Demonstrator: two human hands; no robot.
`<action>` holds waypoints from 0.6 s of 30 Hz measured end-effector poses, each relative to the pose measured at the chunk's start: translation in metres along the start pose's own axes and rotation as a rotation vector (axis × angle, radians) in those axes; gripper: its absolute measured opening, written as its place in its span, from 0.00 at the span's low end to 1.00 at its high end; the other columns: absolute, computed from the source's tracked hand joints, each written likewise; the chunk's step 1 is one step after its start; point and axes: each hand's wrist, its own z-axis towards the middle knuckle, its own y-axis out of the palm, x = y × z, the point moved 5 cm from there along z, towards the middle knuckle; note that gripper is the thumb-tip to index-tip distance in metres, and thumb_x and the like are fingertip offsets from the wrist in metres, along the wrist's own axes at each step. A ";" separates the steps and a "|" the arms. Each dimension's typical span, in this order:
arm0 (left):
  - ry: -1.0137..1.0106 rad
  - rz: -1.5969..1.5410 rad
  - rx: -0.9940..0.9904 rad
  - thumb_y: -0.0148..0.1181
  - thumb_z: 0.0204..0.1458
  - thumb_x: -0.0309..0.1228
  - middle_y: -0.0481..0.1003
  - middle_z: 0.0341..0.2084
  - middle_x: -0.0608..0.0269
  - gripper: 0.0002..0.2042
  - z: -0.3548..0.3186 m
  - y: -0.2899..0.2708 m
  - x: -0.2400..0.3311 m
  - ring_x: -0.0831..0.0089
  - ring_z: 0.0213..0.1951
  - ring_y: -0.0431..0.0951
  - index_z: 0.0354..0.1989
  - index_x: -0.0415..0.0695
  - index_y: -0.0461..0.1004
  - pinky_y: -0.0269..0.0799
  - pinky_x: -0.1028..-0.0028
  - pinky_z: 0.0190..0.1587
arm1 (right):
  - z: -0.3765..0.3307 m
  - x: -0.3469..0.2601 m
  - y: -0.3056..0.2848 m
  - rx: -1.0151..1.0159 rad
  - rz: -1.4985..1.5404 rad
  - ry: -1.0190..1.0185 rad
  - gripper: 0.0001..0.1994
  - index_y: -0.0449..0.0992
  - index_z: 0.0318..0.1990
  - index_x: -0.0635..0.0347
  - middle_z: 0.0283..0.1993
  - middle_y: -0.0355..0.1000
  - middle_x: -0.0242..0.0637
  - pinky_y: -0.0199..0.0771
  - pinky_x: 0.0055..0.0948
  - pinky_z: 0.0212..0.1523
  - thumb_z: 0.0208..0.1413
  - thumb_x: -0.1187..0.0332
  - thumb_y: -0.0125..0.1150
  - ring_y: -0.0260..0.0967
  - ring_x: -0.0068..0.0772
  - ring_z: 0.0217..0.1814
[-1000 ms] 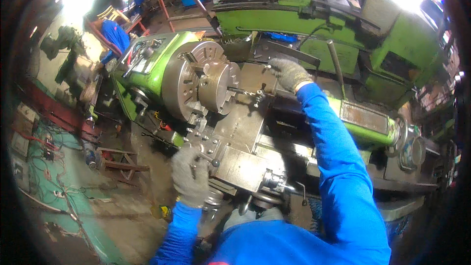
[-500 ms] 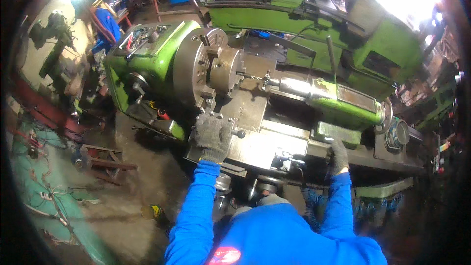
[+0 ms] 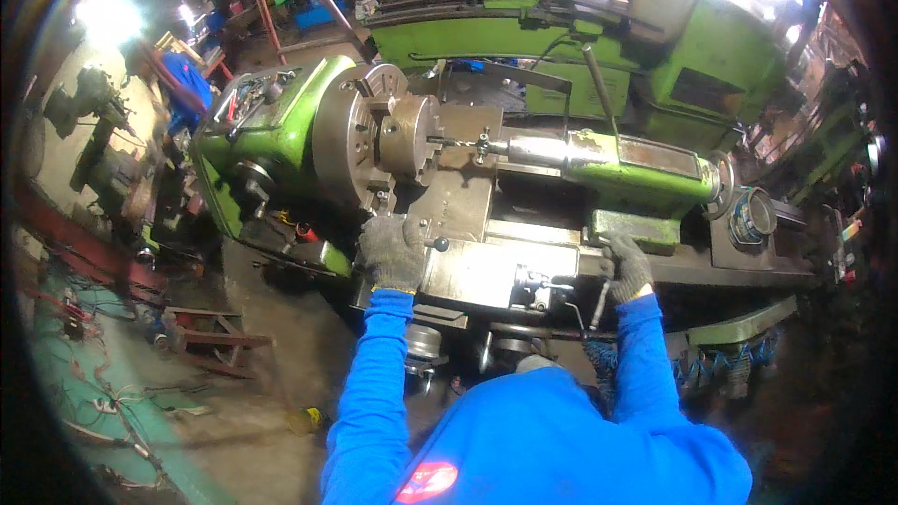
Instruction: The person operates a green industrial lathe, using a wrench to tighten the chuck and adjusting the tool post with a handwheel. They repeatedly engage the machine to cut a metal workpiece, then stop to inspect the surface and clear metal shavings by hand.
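Observation:
My left hand (image 3: 391,251), in a grey knit glove, lies over the tool post beside the ball-ended handle (image 3: 440,244) on the lathe's carriage (image 3: 468,273). Its back faces up, with the fingers stretched forward. Gloved alike, my right hand (image 3: 630,267) is at the front of the green tailstock (image 3: 636,170), its fingers curled around the upper end of a metal lever (image 3: 600,307). Left of the tailstock, a drill bit (image 3: 456,141) points at the round steel workpiece (image 3: 404,138) clamped in the big chuck (image 3: 341,136).
Small tools lie on the green headstock (image 3: 304,112). A round tin (image 3: 751,215) stands at the bed's right end. Handwheels (image 3: 510,339) stick out in front of me. Another green machine (image 3: 458,36) stands behind. Cables (image 3: 112,411) and a rusty metal frame (image 3: 220,341) are on the left floor.
The view has shifted, so the lathe sits slightly further left. My right hand has turned and moved up beside the lever, which now shows below it. My left hand stays over the tool post.

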 end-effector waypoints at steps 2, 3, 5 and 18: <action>-0.055 -0.028 -0.028 0.54 0.63 0.41 0.76 0.35 0.45 0.15 -0.003 0.004 0.001 0.42 0.41 0.74 0.33 0.42 0.78 0.67 0.46 0.45 | 0.028 0.012 0.032 -0.136 0.184 0.121 0.11 0.76 0.52 0.55 0.31 0.69 0.28 0.62 0.20 0.19 0.63 0.69 0.60 0.61 0.21 0.23; -0.080 -0.034 -0.036 0.55 0.63 0.40 0.76 0.38 0.45 0.14 -0.005 0.005 -0.001 0.42 0.42 0.73 0.35 0.41 0.79 0.68 0.46 0.46 | 0.047 0.020 0.042 -0.183 0.189 0.135 0.12 0.78 0.49 0.59 0.37 0.72 0.31 0.68 0.22 0.23 0.58 0.72 0.64 0.67 0.25 0.26; 0.059 0.062 -0.050 0.54 0.64 0.35 0.75 0.46 0.43 0.12 -0.026 0.026 -0.026 0.40 0.50 0.73 0.47 0.40 0.77 0.67 0.43 0.54 | 0.069 0.035 0.076 -0.235 0.196 0.106 0.11 0.79 0.47 0.58 0.38 0.73 0.33 0.72 0.25 0.25 0.57 0.73 0.66 0.68 0.26 0.26; -0.049 0.101 -0.045 0.61 0.51 0.30 0.76 0.37 0.50 0.05 -0.014 0.014 -0.011 0.47 0.44 0.74 0.28 0.43 0.73 0.68 0.52 0.49 | 0.182 0.117 0.179 -0.284 0.606 0.710 0.09 0.74 0.34 0.52 0.17 0.62 0.24 0.60 0.25 0.16 0.68 0.62 0.59 0.59 0.24 0.14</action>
